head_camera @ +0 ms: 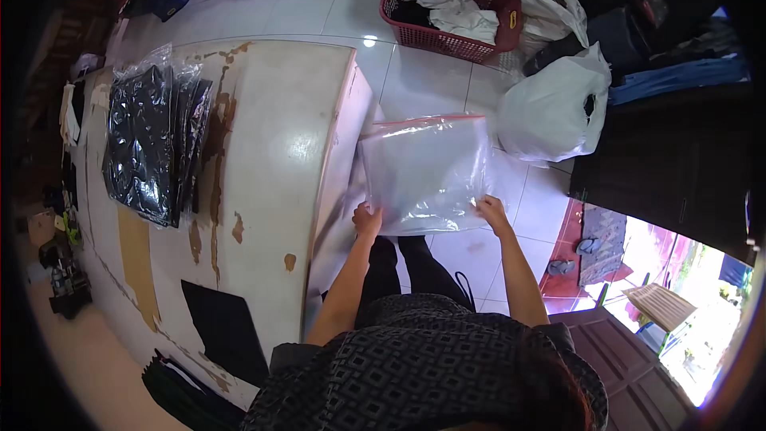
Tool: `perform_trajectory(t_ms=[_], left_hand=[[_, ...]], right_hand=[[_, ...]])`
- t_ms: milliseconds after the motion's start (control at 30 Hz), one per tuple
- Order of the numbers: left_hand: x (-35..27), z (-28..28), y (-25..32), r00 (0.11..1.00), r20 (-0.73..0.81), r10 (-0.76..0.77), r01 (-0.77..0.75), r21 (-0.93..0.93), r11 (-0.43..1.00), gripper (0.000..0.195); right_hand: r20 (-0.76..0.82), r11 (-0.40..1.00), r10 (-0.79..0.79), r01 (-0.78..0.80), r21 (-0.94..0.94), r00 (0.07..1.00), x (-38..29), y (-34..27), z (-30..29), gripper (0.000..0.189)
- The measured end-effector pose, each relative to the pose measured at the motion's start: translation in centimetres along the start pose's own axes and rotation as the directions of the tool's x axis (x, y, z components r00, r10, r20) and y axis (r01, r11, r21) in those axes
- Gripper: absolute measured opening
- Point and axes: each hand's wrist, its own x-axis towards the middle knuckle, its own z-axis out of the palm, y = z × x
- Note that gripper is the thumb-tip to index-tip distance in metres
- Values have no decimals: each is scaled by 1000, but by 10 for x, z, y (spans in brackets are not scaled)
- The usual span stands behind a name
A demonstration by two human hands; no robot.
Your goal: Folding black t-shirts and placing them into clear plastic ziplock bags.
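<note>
In front of my body I hold a clear plastic bag (425, 170), spread out flat above the tiled floor. A red strip runs along its far edge. My left hand (367, 219) grips the near left corner, beside the table's edge. The near right corner is pinched in my right hand (492, 214). The floor tiles show through the film, and I see nothing inside the bag. To the left, a stack of dark folded garments in clear plastic (143, 143) lies on the worn white table (275, 102).
A dark flat sheet (224, 326) and dark folded cloth (185, 395) lie toward the table's near end. Beyond the bag stand a maroon laundry basket (449, 45) with clothes and a full white plastic bag (553, 108). At right, a brown door (622, 359) borders a doorway with slippers (589, 245).
</note>
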Motion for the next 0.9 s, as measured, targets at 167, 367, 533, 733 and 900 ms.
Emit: perform_trajectory(t_ms=[167,367,533,733,900], left_hand=[[19,-13,-60,996,62,66,-36,-394,918,38],[-3,-55,-56,889,431,155,3,-344,939,42],[-62,-111,-36,678,700,223,198,-466,862,40],[-140,-215,12,858,411,307,155,-778,609,16],[-204,-336,3,951,-6,308,-164,-858,487,19]], right_hand=[[463,845,109,-327,423,880,-37,-61,12,43],[511,892,63,-278,356,857,-48,-114,-1,75],[506,949,-189,24,315,841,-64,-182,-1,79],[201,654,-746,642,400,634,-106,-235,-28,73],[84,468,-875,793,390,476,-237,-330,10,63]])
